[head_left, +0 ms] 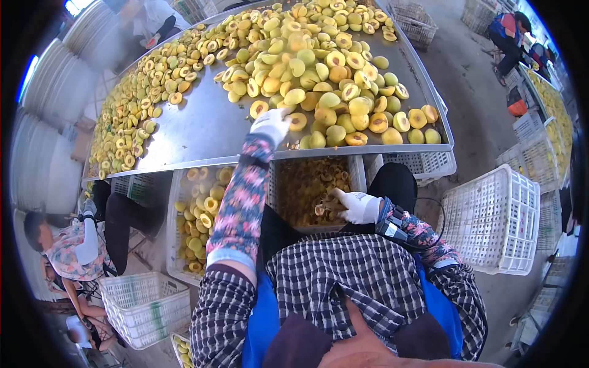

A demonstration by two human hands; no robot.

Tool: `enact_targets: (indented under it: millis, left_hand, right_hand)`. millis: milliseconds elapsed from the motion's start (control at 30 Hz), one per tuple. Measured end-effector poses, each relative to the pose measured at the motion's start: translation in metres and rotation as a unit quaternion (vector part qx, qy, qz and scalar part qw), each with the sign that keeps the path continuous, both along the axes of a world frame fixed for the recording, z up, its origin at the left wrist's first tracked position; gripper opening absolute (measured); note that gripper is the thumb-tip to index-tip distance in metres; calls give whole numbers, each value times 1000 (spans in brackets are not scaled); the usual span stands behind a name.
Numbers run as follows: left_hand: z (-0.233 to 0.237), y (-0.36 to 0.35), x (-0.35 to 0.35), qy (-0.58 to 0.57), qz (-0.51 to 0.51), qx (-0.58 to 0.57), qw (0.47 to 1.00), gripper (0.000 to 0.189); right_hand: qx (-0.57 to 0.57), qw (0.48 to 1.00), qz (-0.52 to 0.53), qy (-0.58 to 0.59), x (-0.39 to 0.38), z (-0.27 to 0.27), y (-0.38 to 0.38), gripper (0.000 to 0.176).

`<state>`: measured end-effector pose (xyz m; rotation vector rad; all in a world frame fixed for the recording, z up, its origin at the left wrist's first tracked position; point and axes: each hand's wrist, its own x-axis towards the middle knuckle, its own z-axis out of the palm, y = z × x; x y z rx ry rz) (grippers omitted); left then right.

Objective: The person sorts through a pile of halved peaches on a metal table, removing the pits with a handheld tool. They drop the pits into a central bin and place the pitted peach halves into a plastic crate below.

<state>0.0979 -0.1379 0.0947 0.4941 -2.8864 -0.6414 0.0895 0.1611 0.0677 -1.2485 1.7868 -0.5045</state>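
Note:
My left hand (272,126), in a white glove, is stretched over the near edge of the metal table (202,119). Its fingers reach right up to a yellow fruit half (297,121) at the foot of a big heap of halved fruit (325,73), which look like apricots. Lower down, my right hand (361,207), also gloved, has its fingers closed over a crate of brown pits and scraps (307,187). Brownish matter shows at those fingertips; I cannot tell what they hold. Beside that crate, under my left forearm, stands a crate of fruit halves (199,224).
A white crate (491,221) stands to my right, another (144,306) at lower left. A person in a floral top (67,251) sits at the left, and someone else (156,21) is across the table. More people and fruit (546,116) are at far right.

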Motion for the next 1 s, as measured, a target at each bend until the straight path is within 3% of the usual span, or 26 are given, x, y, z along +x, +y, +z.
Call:
enact_targets:
  millis: [67,167,300,333,400,433,467,533,567,600,633,667,800,1000]
  left_hand:
    - [-14,1,-29,-100,-4,-30,995,47]
    - [-33,10,-49,-151,21,-25,988,59]
    - [-38,5,-48,-129,-18,68,989,62]
    - [-32,3,-39,-70,-18,123,990,65]
    - [-23,6,-29,12,75,412,908,62]
    - [-16,11,-20,114,105,578,801,54]
    - [-7,9,-6,133,62,681,717,49]
    - [7,26,16,212,55,789,574,38]
    - [16,37,27,216,59,788,573,38]
    - [25,49,37,237,42,799,552,41]
    - [31,60,43,256,25,808,530,46]
    - [34,72,47,257,27,808,529,46]
    - [28,95,51,348,56,746,566,58]
    - [33,107,54,365,23,736,571,56]
  right_hand:
    - [-11,1000,-11,2,0,-13,3,50]
    - [-65,995,-28,-70,0,-24,10,49]
    - [-70,992,-99,-39,1,-21,9,47]
    - [-70,993,-94,-34,-1,-19,8,47]
    - [-205,948,-181,-160,0,-17,4,42]
    - [-183,945,-218,-158,-2,-16,1,35]
    - [-146,929,-250,-231,0,6,-3,32]
    - [-180,919,-259,-235,0,15,-11,33]
    - [-249,927,-245,-135,-1,16,-18,30]
    - [-247,928,-241,-136,-2,21,-25,30]
    - [-313,921,-228,-55,-3,30,-31,27]
    - [-375,902,-212,26,-3,41,-36,25]
    - [-399,884,-214,112,3,69,-54,25]
    - [-344,896,-216,179,8,71,-61,29]
